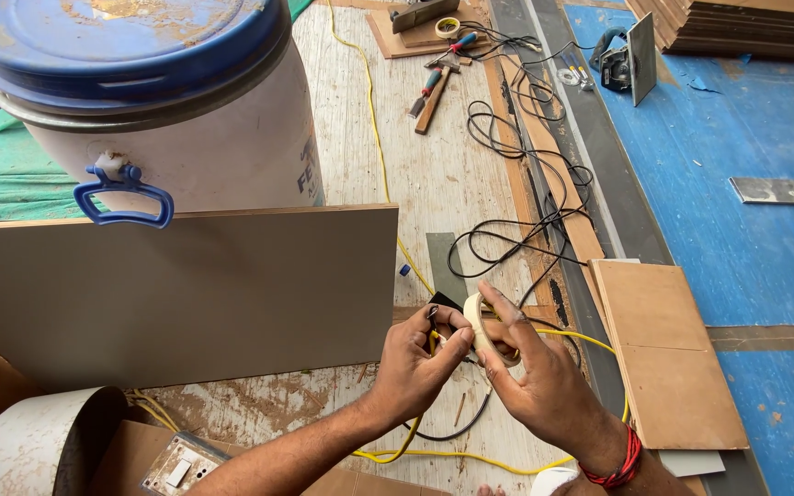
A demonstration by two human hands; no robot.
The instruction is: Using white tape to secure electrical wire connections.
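tape roll (480,323) is gripped upright by curled right hand (537,381), above workbench (434,174) | its free end is pinched by left hand (420,363) fingertips | yellow cable (374,119) lies beneath

tape roll (477,323) | cream ring, on edge | gripped in right hand (544,386), left hand (415,363) pinching its end

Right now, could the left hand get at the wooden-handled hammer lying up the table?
Probably not without leaning forward: the left hand is pinching tape from the cream tape roll, and the wooden-handled hammer lies far up the table, past tangled black cable.
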